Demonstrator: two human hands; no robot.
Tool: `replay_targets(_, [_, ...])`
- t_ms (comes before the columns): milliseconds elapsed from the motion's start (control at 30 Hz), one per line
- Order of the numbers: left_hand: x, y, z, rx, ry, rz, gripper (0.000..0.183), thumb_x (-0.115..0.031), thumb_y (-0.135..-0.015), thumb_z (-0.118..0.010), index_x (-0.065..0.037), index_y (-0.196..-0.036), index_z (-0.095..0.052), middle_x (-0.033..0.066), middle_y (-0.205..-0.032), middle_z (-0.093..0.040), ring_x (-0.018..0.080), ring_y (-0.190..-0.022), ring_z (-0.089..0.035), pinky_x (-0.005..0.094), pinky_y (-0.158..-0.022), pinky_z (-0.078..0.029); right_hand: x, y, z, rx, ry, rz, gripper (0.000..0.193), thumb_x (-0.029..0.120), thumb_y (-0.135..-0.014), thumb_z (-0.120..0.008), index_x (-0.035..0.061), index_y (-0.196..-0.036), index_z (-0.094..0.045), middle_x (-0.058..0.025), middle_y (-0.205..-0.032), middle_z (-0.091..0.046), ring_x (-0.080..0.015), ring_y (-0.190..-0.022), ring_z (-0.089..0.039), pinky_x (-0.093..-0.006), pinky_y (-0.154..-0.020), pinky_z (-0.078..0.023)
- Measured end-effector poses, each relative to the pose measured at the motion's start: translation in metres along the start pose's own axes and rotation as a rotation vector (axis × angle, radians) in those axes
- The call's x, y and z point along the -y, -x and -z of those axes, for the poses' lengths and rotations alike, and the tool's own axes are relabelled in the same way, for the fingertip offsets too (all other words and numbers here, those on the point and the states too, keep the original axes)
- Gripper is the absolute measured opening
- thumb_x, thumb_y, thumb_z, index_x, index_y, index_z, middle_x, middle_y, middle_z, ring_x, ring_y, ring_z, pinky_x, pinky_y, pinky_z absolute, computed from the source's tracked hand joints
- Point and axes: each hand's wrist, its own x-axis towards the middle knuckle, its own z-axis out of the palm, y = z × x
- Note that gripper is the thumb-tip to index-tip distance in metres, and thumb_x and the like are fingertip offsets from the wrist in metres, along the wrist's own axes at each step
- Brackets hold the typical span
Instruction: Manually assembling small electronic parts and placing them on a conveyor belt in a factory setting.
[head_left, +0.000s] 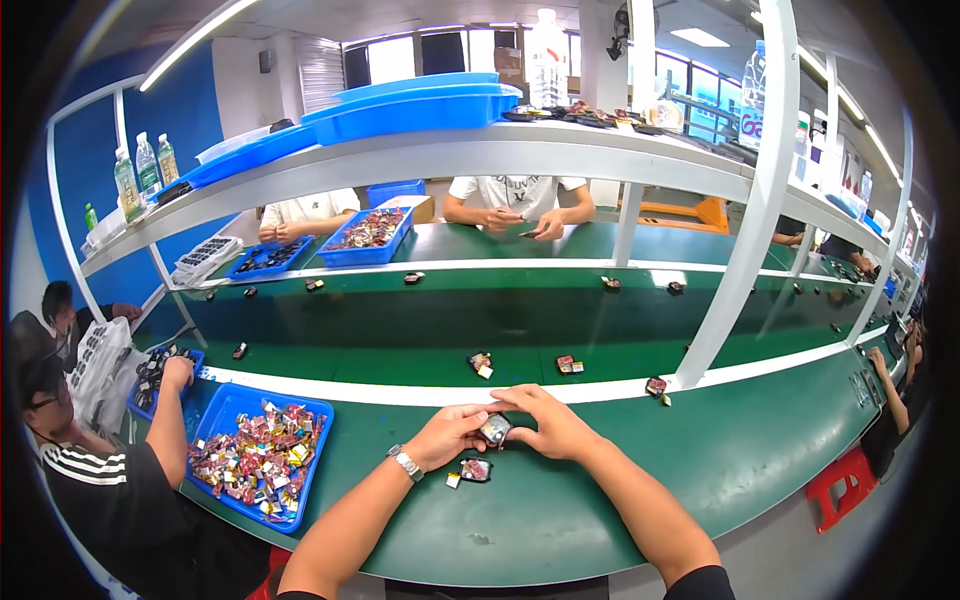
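Observation:
Over the green bench, my left hand (450, 436) and my right hand (556, 424) meet around a small electronic device (495, 430) in a dark casing. The fingers of both hands are closed on its edges, and partly hide it. A watch with a metal band sits on my left wrist. Just below my hands lies a second open black device (477, 468) with a red part inside, and a small white-and-yellow piece (453, 480) beside it.
To my left stands a blue tray (327, 425) heaped with red, white and yellow parts. A co-worker there reaches into a smaller blue tray (200, 364). Beyond a white rail, several devices lie on a green belt (420, 345). A white post (745, 220) rises at right, under a shelf.

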Motion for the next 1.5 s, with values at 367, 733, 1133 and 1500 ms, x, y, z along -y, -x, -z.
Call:
replay_targets(367, [0.006, -0.001, -0.002, -0.049, 0.013, -0.089, 0.036, -0.006, -0.098, -0.053, -0.002, -0.133, -0.049, 0.0107, -0.113, -0.063, 0.0195, -0.103, -0.064, 0.0347, -0.093, -0.054, 0.001, -0.002, -0.01, -0.132, 0.191, 0.173, 0.011, 0.008, -0.079, -0.072, 0.0079, -0.09, -0.07, -0.0086, -0.129, -0.056, -0.0302, -0.123, -0.048, -0.0415, -0.101, -0.043])
replay_targets(733, [0.008, -0.003, -0.004, 0.007, 0.067, -0.133, 0.036, -0.001, -0.095, -0.056, -0.004, -0.129, -0.048, 0.013, -0.122, -0.063, 0.0193, -0.112, -0.061, 0.037, -0.099, -0.052, 0.001, -0.002, -0.022, -0.279, 0.153, 0.065, 0.009, 0.01, -0.079, -0.069, 0.0057, -0.086, -0.072, -0.0083, -0.12, -0.062, -0.0286, -0.118, -0.053, -0.0395, -0.098, -0.046])
replay_targets(1133, [0.011, -0.004, -0.005, -0.041, 0.027, -0.103, 0.03, -0.004, -0.097, -0.054, -0.005, -0.127, -0.048, 0.0098, -0.116, -0.064, 0.0176, -0.11, -0.062, 0.0357, -0.097, -0.053, -0.003, 0.0, -0.022, -0.225, 0.044, 0.048, 0.01, 0.011, -0.08, -0.07, 0.0067, -0.088, -0.073, -0.0084, -0.121, -0.062, -0.0282, -0.118, -0.053, -0.0395, -0.1, -0.044])
replay_targets(1500, [0.011, -0.003, -0.005, -0.058, 0.1, -0.129, 0.026, -0.008, -0.101, -0.049, -0.004, -0.126, -0.048, 0.0106, -0.117, -0.06, 0.0194, -0.111, -0.061, 0.036, -0.099, -0.052, 0.003, -0.001, -0.032, -0.341, 0.147, 0.077, 0.012, 0.01, -0.079, -0.073, 0.0076, -0.09, -0.073, -0.008, -0.117, -0.064, -0.0276, -0.114, -0.056, -0.0374, -0.093, -0.049])
